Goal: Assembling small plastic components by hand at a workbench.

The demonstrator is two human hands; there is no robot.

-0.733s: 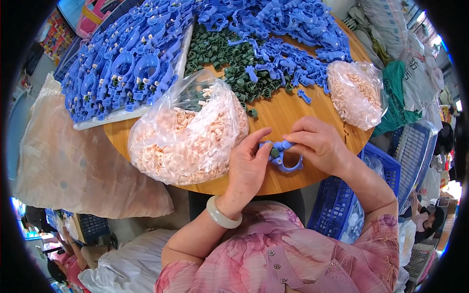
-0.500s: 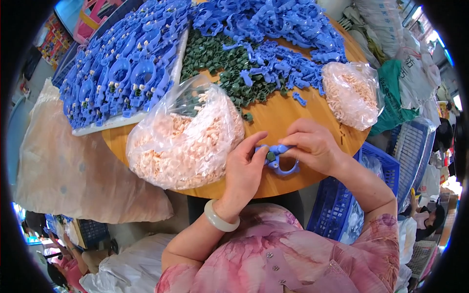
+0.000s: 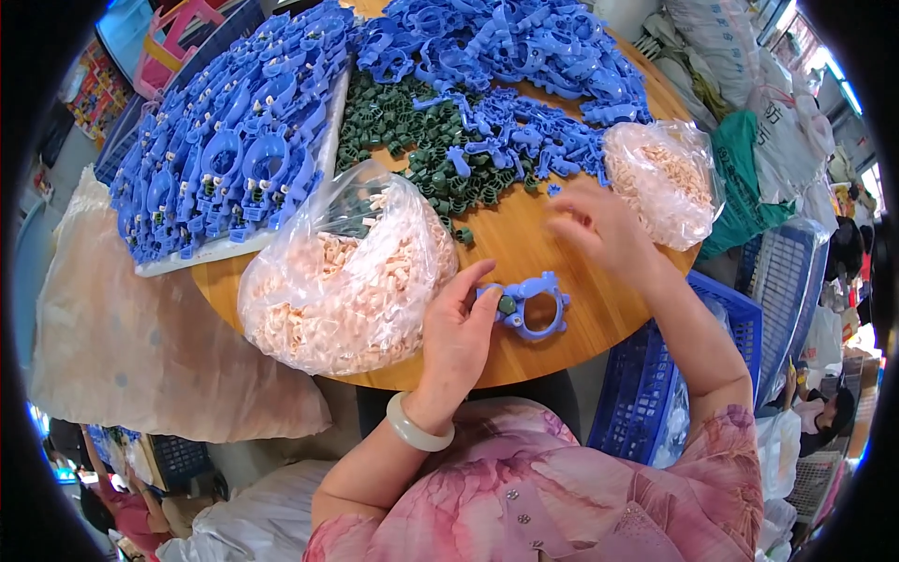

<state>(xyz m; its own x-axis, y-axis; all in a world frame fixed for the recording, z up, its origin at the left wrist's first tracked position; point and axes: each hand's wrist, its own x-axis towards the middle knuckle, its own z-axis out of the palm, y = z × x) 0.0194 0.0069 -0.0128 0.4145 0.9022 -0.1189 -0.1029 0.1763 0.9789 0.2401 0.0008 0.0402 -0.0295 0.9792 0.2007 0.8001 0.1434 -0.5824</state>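
Pinched between the thumb and fingers of my left hand (image 3: 459, 330) is a blue plastic ring part (image 3: 559, 302). A small dark green piece (image 3: 507, 305) sits on it beside my thumb. The open ring points right, just above the round table's near edge. My right hand (image 3: 609, 229) is off the ring part and hovers over the table, its thumb and fingers apart and slightly blurred. By its fingertips a small blue piece (image 3: 553, 190) shows, partly covered by the hand. Nothing can be seen in that hand's grip.
On the wooden table (image 3: 599, 314) lie a clear bag of pale peach pieces (image 3: 346, 290), a smaller such bag (image 3: 663, 178), green pieces (image 3: 449, 169) and blue parts (image 3: 524, 51). A white board (image 3: 201, 255) bears rows of blue assemblies. A blue crate (image 3: 637, 403) stands lower right.
My right hand has let go of the blue ring part and moved up to the small blue piece. My left hand still holds the ring part. The view has shifted slightly.
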